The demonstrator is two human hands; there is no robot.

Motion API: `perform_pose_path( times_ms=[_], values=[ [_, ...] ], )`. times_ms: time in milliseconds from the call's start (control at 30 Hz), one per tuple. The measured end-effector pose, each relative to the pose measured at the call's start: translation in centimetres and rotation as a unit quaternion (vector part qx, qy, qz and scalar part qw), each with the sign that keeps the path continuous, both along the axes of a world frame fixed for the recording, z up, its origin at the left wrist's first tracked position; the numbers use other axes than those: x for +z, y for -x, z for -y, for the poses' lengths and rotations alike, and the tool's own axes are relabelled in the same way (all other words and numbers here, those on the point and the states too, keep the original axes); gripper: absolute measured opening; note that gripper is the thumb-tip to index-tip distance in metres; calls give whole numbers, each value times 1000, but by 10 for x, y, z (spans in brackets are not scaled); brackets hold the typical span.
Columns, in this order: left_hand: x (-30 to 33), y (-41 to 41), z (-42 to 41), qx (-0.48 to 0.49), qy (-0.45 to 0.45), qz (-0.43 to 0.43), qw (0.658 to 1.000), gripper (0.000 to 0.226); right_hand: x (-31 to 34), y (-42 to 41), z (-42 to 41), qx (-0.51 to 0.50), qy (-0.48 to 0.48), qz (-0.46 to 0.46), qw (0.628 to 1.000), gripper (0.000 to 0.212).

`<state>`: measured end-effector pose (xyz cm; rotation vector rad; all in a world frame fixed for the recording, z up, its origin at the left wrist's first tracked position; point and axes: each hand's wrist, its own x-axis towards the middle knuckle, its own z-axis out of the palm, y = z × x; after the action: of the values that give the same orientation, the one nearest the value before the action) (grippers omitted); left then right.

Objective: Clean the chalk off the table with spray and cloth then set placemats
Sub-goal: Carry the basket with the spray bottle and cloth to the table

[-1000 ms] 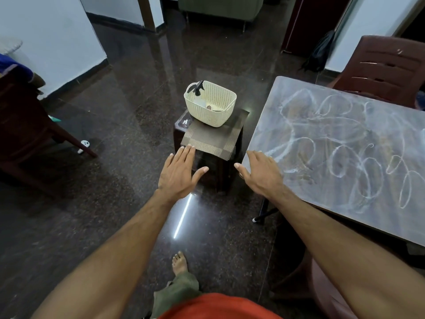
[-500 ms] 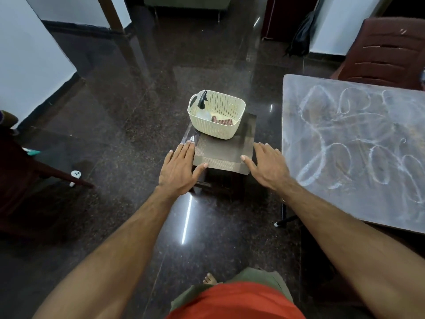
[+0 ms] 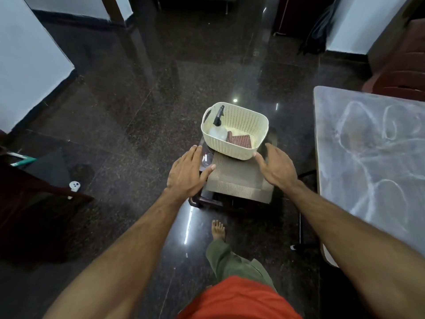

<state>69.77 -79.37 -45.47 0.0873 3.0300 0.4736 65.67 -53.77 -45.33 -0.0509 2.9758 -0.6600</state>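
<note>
While both arms reach forward, the left hand [image 3: 187, 171] hovers flat with fingers straight and thumb spread over the left edge of a low dark stool [image 3: 207, 199], and the right hand [image 3: 277, 168] hangs over its right side, fingers relaxed and spread, the thumb tip just beside the basket's near right corner — neither hand holds anything. On the stool lies a stack of brown woven placemats [image 3: 239, 183], the long side running left to right and overhanging the stool's near edge. The cream perforated basket [image 3: 241, 125] sits on the far part of the mats. Inside it, a spray bottle [image 3: 218, 127] leans in the left end, its long axis tilted up and away, pale body low and black trigger head pointing toward the far left rim beside the handle slot. A folded red checked cloth [image 3: 239, 141] lies flat on the basket floor just beside the bottle, to its right. To the right stands the table [image 3: 368, 157], its grey top covered in white chalk loops, with a dark red chair [image 3: 400, 72] at its far side. The floor [image 3: 115, 125] is polished dark stone with light glints; white walls [image 3: 25, 65] with dark skirting close the left — a bare foot [image 3: 218, 230] stands near the stool.
</note>
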Motion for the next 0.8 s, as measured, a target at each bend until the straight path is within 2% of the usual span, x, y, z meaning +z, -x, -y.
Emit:
perform_pose_path(
  times_ms=[300, 400, 600, 733, 800],
  values=[
    [-22, 175, 12, 37, -80, 54, 995, 60, -58, 153, 4, -177, 119, 95, 972, 59],
    [-44, 220, 14, 80, -132, 80, 985, 57, -89, 186, 2, -240, 149, 112, 953, 73],
    [-96, 291, 18, 194, -211, 155, 945, 54, -129, 214, 4, -339, 158, 136, 917, 45],
    [-120, 310, 15, 198, -210, 171, 942, 42, -147, 218, 0, -409, 225, 151, 871, 27],
    [-128, 316, 12, 191, -214, 169, 943, 34, -155, 220, -2, -422, 259, 161, 854, 25]
  ],
)
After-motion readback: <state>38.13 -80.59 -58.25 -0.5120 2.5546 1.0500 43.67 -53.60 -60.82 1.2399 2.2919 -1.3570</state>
